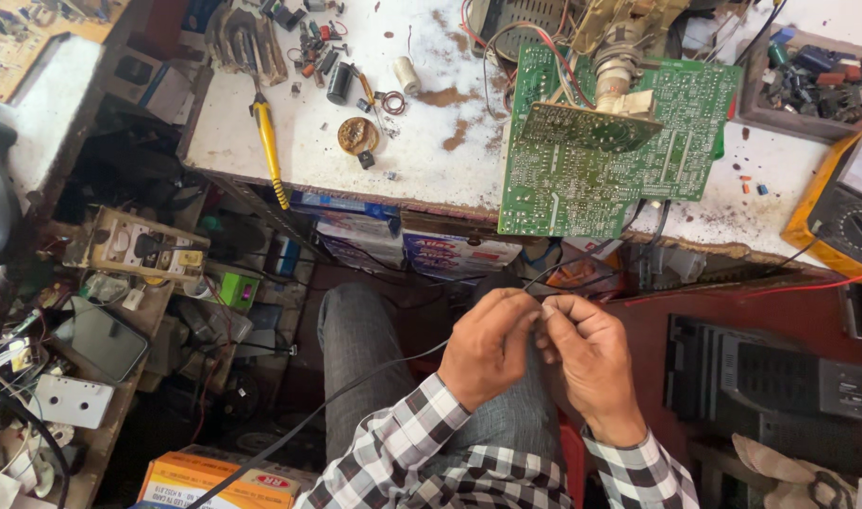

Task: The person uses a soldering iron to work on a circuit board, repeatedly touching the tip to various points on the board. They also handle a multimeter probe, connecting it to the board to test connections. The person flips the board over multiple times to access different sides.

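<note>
My left hand [488, 344] and my right hand [589, 358] meet over my lap, fingertips pinched together on a thin black wire [356, 385]. The wire runs down to the lower left past my knee, and another stretch rises from the fingers toward the bench. A large green circuit board [582, 179] lies on the white workbench [403, 160] above my hands, overhanging its front edge, with a smaller green board [582, 127] propped on it. Both sleeves are black-and-white checked.
A yellow-handled tool [269, 146] lies on the bench by small parts and a copper coil [356, 135]. A yellow multimeter [841, 203] sits at the right with a red lead [808, 286]. Black electronic units [780, 377] stand right; cluttered shelves and boxes fill the left.
</note>
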